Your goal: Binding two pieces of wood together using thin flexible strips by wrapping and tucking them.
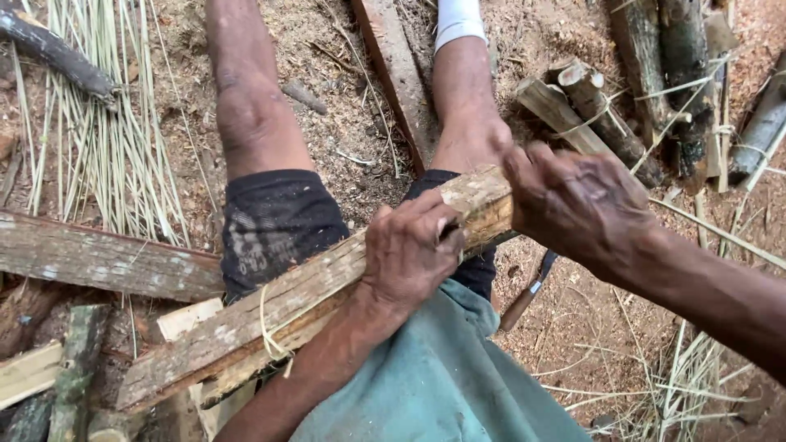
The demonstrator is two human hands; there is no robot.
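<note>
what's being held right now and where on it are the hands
A bundle of split wood tied with a pale strip lies across the lap. The left hand wraps its upper middle; the right hand takes the far end. Both in a closed grip.

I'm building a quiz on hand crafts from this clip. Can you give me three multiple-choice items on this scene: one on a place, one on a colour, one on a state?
1. Where does the wooden bundle rest?
A. Across the person's lap
B. On a shelf
C. In a basket

2. What colour is the cloth below the bundle?
A. Red
B. Grey-green
C. Yellow

3. What is the left hand doing?
A. Hanging free
B. Lying flat on the ground
C. Gripping the bundle

Answers:
1. A, it lies slantwise over the shorts.
2. B, the fabric is a dull grey-green.
3. C, its fingers curl over the wood, while the right hand closes on the bundle's end.
</note>
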